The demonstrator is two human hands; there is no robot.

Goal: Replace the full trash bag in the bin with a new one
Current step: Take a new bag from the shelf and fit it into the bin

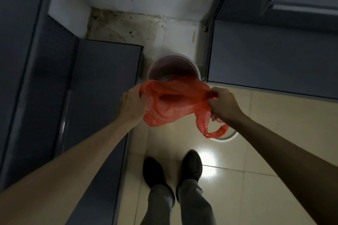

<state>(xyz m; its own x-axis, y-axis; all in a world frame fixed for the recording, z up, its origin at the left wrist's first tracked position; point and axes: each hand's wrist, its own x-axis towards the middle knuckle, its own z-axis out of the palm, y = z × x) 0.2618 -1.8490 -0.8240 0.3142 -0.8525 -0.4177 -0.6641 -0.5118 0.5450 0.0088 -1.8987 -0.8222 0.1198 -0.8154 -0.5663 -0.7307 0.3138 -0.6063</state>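
Note:
A thin red plastic bag (175, 104) is stretched between both hands just above and in front of the bin. My left hand (132, 105) grips its left edge, and my right hand (224, 104) pinches its right edge. One bag handle (215, 131) dangles below the right hand. The round bin (172, 65) stands on the floor beyond the bag. It has a pale rim and a dark pinkish inside. The bag hides the bin's near edge. The bag's mouth is partly open.
A dark blue-grey cabinet (102, 78) stands on the left and another (274, 56) on the right, with the bin in the narrow gap between. A white curved ring-like object (230, 138) lies on the tiled floor by my right hand. My shoes (172, 168) are below.

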